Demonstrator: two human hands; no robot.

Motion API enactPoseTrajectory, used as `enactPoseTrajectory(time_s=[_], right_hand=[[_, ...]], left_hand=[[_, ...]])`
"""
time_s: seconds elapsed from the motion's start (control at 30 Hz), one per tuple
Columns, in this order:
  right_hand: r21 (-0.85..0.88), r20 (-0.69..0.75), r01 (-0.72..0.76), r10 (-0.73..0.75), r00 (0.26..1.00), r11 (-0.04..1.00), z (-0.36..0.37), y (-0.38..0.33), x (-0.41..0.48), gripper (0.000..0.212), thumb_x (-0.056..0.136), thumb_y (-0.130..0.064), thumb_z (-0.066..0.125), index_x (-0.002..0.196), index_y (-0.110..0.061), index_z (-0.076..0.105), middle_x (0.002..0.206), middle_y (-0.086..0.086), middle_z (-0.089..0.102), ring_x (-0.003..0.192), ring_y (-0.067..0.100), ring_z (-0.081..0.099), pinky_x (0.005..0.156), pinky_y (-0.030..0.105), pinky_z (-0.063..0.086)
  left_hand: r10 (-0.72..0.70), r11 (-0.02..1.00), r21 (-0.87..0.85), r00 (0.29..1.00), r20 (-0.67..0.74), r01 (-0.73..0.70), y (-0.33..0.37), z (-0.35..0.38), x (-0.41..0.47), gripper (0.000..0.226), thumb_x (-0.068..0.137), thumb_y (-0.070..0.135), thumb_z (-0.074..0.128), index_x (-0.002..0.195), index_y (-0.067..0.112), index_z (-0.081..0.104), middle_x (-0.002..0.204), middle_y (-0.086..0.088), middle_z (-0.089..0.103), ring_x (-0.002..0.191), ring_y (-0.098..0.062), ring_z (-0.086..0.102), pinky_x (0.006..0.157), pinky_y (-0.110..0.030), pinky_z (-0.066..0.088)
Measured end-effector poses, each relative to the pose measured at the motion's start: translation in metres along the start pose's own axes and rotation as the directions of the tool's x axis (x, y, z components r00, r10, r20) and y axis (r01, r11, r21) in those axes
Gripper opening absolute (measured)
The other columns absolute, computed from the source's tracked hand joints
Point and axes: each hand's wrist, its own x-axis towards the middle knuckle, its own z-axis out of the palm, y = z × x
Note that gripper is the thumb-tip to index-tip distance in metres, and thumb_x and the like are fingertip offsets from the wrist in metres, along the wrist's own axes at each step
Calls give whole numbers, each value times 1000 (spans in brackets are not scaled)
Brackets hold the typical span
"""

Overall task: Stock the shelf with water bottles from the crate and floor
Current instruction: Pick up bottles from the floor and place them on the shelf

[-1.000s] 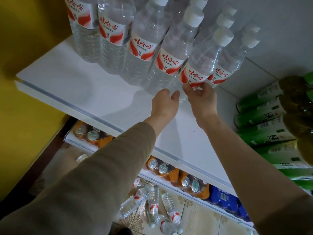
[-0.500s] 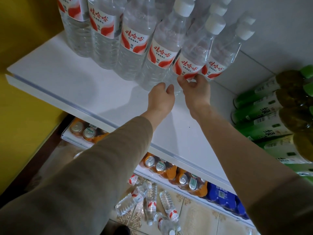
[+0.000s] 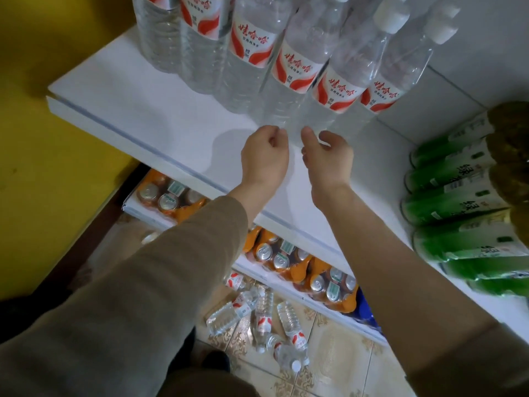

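Several clear water bottles (image 3: 292, 70) with red-and-white labels and white caps stand in a tight group at the back of the white shelf (image 3: 143, 110). My left hand (image 3: 264, 156) and my right hand (image 3: 329, 159) hover side by side just in front of the bases of the nearest bottles. Their fingers are loosely curled and hold nothing. More water bottles (image 3: 263, 316) lie scattered on the tiled floor below. No crate is in view.
Green bottles (image 3: 458, 196) lie stacked on the shelf's right side. Shrink-wrapped orange can packs (image 3: 280, 256) and a blue pack (image 3: 363, 308) fill the lower shelf. A yellow wall (image 3: 43, 138) bounds the left. Bare shelf surface stretches in front of the water bottles.
Both hands have drawn back a little from the bottle bases they were touching, and their fingers have curled in. The view has shifted closer to the shelf.
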Motion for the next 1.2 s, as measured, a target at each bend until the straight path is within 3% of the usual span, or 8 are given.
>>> enactPoseTrajectory(time_s=[0.1,0.27,0.57,0.67,0.83,0.97,1.1,1.2], right_hand=[[89,52,0,-5,999,996,20,16,-42,47,88,-32,60,124,-2,54,114,13,65,101,21,63,96,40,51],[91,250,-52,28,968,995,62,76,-115,28,86,-31,60,106,-11,61,100,8,69,96,20,66,89,43,53],[-138,340,-305,334,879,942,163,268,-124,19,86,-26,60,68,-26,55,77,3,65,85,25,65,87,52,52],[-252,334,-379,448,830,890,196,340,-108,23,86,-25,58,63,-24,55,76,4,64,89,33,66,88,53,51],[-276,325,-568,631,704,776,239,441,-79,10,89,-13,58,92,-3,59,78,9,59,73,24,58,70,32,50],[-145,349,-774,764,542,616,265,489,-60,21,95,-5,46,112,4,54,91,23,61,76,29,61,73,32,51],[15,345,-886,829,440,464,289,526,-49,20,93,-2,50,112,2,53,108,27,60,82,35,63,68,31,57],[33,321,-889,838,441,456,300,537,-51,17,90,0,54,106,-2,49,111,23,55,107,37,60,96,40,49]], left_hand=[[-3,993,-114,993,-121,-11,-17,-34,-28,20,95,18,43,80,21,55,87,-1,60,94,-24,62,88,-39,53],[-169,979,-165,934,-314,121,-103,-101,-69,23,94,14,46,74,18,57,76,-5,59,80,-23,58,84,-50,50],[-661,732,-38,694,-286,681,-338,-135,-73,25,87,16,49,99,-2,60,110,-30,61,104,-40,60,91,-49,48],[-669,691,170,711,-217,703,-397,-128,-53,28,90,16,47,110,-1,58,122,-20,58,112,-35,55,97,-39,43],[-506,647,630,860,-66,429,-475,-123,-11,40,91,17,52,129,6,45,129,-15,52,119,-29,51,100,-33,40],[-338,371,929,929,153,-18,-532,-127,33,48,88,21,54,133,16,38,130,-13,43,122,-29,44,100,-40,40],[-235,44,915,886,400,-401,-569,-127,65,56,85,19,57,137,19,35,144,-13,26,138,-30,23,109,-53,27],[-311,-55,861,828,466,-506,-581,-124,77,63,86,20,57,141,19,28,154,-14,15,145,-30,7,112,-57,16]])
